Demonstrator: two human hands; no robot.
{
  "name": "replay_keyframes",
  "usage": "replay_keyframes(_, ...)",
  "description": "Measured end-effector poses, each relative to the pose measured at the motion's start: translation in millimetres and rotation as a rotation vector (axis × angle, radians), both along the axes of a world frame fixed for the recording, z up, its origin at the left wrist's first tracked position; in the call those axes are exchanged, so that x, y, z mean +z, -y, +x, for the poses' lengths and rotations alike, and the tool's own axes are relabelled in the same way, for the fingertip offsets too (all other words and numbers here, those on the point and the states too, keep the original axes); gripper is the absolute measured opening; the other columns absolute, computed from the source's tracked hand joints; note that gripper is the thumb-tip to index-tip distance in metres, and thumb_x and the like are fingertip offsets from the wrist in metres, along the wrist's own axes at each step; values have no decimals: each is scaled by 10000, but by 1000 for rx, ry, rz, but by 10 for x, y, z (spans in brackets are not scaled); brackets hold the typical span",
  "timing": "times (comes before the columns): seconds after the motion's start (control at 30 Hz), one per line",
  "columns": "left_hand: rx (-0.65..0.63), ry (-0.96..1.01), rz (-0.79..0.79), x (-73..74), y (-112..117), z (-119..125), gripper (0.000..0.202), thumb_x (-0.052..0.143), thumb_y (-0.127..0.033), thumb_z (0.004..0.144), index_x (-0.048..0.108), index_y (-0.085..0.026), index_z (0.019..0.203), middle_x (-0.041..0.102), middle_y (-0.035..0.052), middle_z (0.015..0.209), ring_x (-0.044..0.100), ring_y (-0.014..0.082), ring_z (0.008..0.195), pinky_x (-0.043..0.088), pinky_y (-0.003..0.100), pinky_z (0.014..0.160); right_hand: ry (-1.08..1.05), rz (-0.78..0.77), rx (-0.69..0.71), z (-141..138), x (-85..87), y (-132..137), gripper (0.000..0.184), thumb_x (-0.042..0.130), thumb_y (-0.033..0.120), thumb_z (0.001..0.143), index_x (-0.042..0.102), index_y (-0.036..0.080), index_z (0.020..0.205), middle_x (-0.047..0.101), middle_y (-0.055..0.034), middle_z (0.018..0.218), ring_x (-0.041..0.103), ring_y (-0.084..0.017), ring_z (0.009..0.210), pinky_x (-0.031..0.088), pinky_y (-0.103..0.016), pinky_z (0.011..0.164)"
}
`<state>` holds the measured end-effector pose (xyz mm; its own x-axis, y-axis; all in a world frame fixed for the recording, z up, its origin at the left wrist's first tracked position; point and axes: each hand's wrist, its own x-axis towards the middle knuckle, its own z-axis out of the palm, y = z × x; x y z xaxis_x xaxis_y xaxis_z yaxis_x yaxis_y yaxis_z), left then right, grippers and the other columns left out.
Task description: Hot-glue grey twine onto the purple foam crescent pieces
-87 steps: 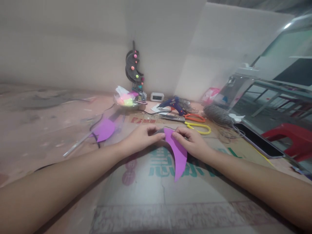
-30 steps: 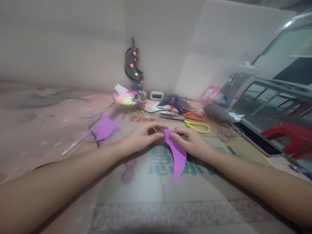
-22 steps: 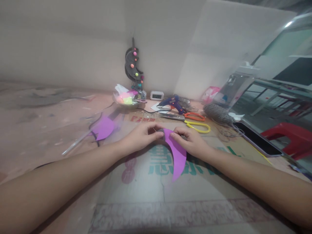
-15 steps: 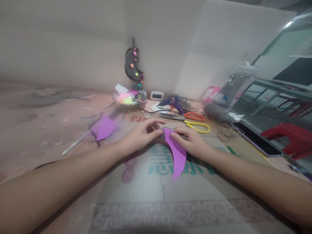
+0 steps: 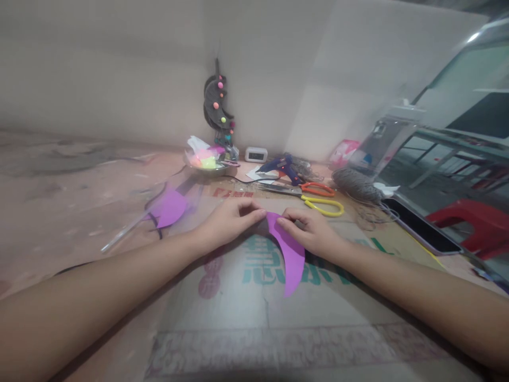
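Observation:
Between my hands hangs a purple crescent-shaped paper cutout (image 5: pixel 293 260), its lower tip pointing down over the printed cardboard (image 5: pixel 222 318). My left hand (image 5: pixel 234 220) pinches the crescent's upper tip between thumb and fingers. With thumb on the front and fingers behind, my right hand (image 5: pixel 308 228) grips its upper right edge. Just beyond the right hand lie scissors (image 5: pixel 324 206) with one yellow and one orange handle. Whatever backs the crescent is mostly hidden.
A grey crescent ornament with coloured balls (image 5: pixel 214 103) stands by the wall, near a bowl (image 5: pixel 209 171) and small clock (image 5: pixel 256 154). A blue glue gun (image 5: pixel 284 167), grey yarn (image 5: pixel 356 184) and phone (image 5: pixel 421 225) are farther right. Another purple piece (image 5: pixel 170 208) lies left.
My left fingers have come down and closed on the crescent's upper tip. The crescent's lower tip has swung slightly right. My right hand keeps its grip.

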<state>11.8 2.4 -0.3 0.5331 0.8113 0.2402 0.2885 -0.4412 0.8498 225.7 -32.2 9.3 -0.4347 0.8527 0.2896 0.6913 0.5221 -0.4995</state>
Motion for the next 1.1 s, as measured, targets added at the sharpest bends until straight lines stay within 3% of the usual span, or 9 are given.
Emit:
replay_keyframes(0.17, -14, -4, 1, 4, 0, -7, 330, 495, -429, 888, 669, -150, 858, 653, 12, 782, 562, 131, 700, 425, 227, 638, -13, 12, -9, -5, -1, -4, 323, 452, 360, 904, 509, 174, 646, 490, 12, 599, 440, -107, 566, 332, -232, 538)
replay_keyframes(0.37, 25, 75, -22, -12, 3, -2, 376, 510, -472, 882, 626, -176, 1083, 660, 26, 848, 567, 126, 689, 427, 226, 614, -136, 12, -92, -7, 31, -18, 318, 441, 355, 900, 451, 185, 632, 418, 29, 586, 396, -101, 550, 304, -231, 505)
replay_keyframes(0.63, 57, 24, -7, -17, 7, 1, 322, 509, -446, 882, 593, -157, 768, 612, 5, 715, 499, 95, 586, 380, 204, 544, -191, -11, -82, 2, 31, -15, 329, 425, 381, 921, 432, 188, 654, 392, 33, 612, 388, -100, 565, 315, -235, 519)
replay_keyframes(0.8, 67, 26, -15, 10, -2, -4, 313, 501, -434, 884, 564, -160, 746, 576, -4, 670, 479, 102, 575, 365, 206, 528, -239, -35, -82, -1, 44, -5, 281, 445, 380, 917, 505, 177, 733, 462, 21, 659, 435, -107, 596, 349, -238, 546)
replay_keyframes(1.1, 111, 85, -27, 22, -7, -16, 340, 481, -442, 894, 524, -168, 697, 542, -16, 629, 465, 106, 563, 368, 220, 551, -204, -78, -99, 5, 41, 2, 318, 462, 427, 890, 503, 172, 703, 445, 15, 646, 429, -121, 603, 341, -249, 543)
